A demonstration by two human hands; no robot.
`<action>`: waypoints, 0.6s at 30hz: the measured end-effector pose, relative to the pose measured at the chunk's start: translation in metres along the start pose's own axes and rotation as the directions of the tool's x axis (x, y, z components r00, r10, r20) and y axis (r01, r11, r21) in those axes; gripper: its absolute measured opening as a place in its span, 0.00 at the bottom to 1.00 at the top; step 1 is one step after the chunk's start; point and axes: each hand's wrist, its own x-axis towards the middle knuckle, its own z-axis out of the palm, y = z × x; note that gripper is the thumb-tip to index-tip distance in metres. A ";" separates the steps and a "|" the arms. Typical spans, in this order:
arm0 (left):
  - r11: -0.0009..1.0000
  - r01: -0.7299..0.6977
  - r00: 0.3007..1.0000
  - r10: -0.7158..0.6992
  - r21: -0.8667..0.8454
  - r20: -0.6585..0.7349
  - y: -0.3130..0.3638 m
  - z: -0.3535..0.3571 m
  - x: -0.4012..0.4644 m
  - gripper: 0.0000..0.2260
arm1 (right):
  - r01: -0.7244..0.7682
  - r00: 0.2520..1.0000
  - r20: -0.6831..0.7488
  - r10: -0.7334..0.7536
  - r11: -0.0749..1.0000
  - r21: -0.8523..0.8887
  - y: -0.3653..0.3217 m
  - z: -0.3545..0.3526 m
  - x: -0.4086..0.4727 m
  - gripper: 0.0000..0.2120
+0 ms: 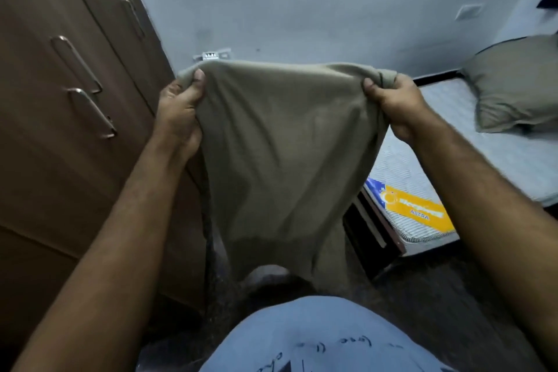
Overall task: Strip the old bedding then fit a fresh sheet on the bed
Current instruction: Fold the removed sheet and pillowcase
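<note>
The person held an olive sheet up at chest height, stretched between both hands. The left hand pinched the sheet's top left corner, thumb over bunched cloth; the right hand gripped the top right corner in curled fingers. The cloth hung down towards the dark floor. To the right lay the bare mattress, with a pillow in a matching olive case resting on it. A brown wardrobe stood at left, against the grey wall.
</note>
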 end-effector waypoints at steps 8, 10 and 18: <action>0.839 0.498 0.867 -0.482 -0.220 0.128 0.002 0.004 -0.019 0.34 | -0.056 0.991 -0.110 0.082 0.973 0.226 -0.023 0.021 -0.012 0.08; 0.778 0.600 0.800 -0.582 -0.183 0.148 -0.004 0.000 -0.027 0.32 | -0.042 0.997 -0.054 0.054 0.977 0.207 -0.024 0.027 -0.017 0.06; 0.988 0.037 0.999 -0.030 0.151 -0.045 0.009 -0.029 0.004 0.12 | 0.070 0.997 -0.058 -0.060 0.975 0.208 -0.034 0.012 -0.021 0.09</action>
